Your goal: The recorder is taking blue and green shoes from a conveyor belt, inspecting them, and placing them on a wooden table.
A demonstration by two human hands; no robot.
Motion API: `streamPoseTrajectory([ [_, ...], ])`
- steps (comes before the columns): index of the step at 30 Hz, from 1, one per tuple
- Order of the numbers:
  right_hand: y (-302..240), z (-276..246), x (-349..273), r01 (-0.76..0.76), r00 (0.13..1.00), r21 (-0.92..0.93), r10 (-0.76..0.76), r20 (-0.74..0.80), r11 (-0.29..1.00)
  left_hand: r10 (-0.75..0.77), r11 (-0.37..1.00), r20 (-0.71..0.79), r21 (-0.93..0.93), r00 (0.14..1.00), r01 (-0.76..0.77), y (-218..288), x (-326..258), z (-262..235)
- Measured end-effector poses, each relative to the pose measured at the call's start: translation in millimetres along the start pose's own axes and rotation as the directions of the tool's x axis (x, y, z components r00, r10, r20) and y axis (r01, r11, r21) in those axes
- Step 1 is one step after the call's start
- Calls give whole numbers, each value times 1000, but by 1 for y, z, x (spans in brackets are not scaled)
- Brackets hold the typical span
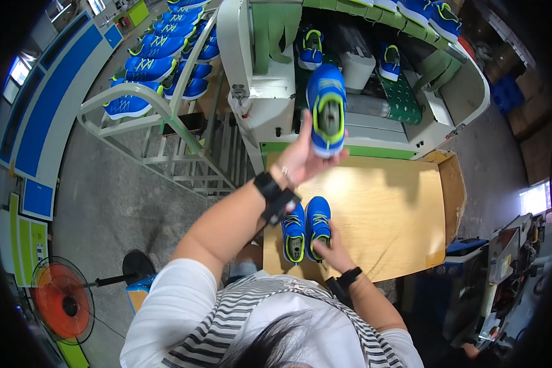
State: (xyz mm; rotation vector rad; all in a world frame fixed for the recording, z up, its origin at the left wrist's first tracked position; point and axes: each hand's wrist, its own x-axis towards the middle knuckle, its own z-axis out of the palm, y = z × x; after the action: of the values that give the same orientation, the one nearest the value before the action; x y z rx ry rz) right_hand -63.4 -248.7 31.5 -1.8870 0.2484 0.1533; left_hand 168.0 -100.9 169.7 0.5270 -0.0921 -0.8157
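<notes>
In my left hand (308, 158), stretched forward, a blue sneaker (329, 104) with a lime-green collar rests heel toward me, toe pointing at the machine. My thumb lies along its left side and my fingers come round its heel. Close to my body, two more blue sneakers stand side by side on the wooden tabletop (386, 214). My right hand (332, 246) grips the right sneaker (318, 214) of the pair at its heel and collar. The left sneaker (294, 233) stands beside it, partly covered by my left wrist strap.
A white machine (270, 116) with a green conveyor (405, 104) carries more sneakers inside and on top. At the left, a metal rack (165, 110) holds rows of blue sneakers. A red fan (67, 300) stands lower left; equipment (497, 264) stands at the right.
</notes>
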Motion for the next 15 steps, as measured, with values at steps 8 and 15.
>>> streamPoseTrajectory([
  [8,-25,-42,19,-61,948,467,198,-250,882,114,992,-220,-21,969,-122,35,72,-37],
  [15,-178,-171,160,511,504,-354,-607,-615,783,168,978,-105,-106,980,-179,32,35,-35],
])
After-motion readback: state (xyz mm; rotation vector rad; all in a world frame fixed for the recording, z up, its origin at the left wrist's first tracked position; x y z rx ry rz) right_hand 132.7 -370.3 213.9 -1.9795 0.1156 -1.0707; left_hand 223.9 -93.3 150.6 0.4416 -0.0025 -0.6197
